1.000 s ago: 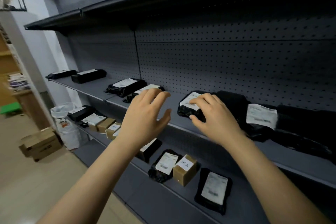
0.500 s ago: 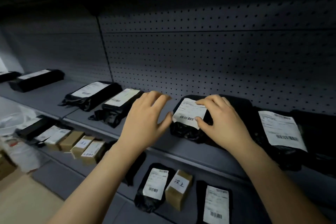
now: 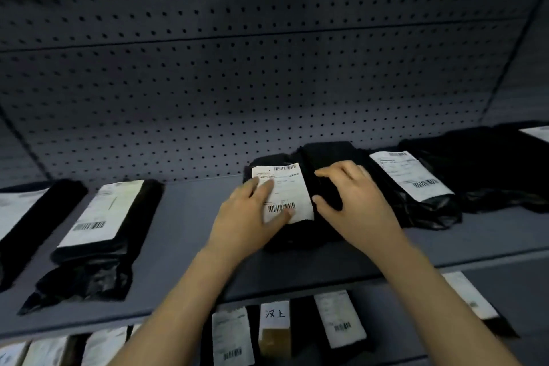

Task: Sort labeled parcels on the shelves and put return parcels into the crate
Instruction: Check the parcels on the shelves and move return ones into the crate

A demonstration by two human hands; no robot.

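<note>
Both hands, left hand (image 3: 246, 217) and right hand (image 3: 353, 202), rest spread on a black parcel (image 3: 297, 235), its label (image 3: 282, 190) print blurred, seemingly ungripped.

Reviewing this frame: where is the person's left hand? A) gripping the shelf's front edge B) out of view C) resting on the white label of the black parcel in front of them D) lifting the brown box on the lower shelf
C: the left hand lies flat with fingers across the white label of the black parcel on the shelf.
</note>
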